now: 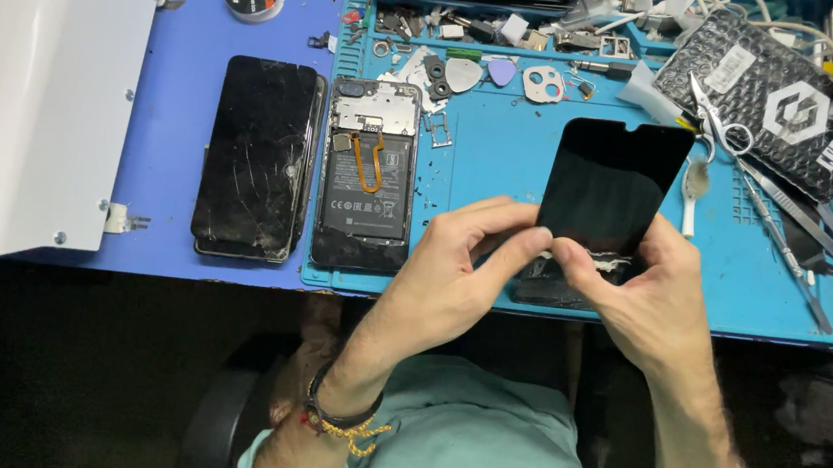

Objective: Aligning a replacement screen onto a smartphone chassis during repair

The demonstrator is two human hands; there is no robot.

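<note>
The black screen panel (pixel 610 186) is pinched at its lower edge by the left hand (pixel 459 268) and right hand (pixel 632 293), tilted up above the blue mat (pixel 504 151) so its edge is reachable.

Left hand (pixel 454 267) and right hand (pixel 638 289) meet thumb-to-thumb at the lower edge of the black screen panel (pixel 612 186), fingers pinching, forearms angled inward.
</note>
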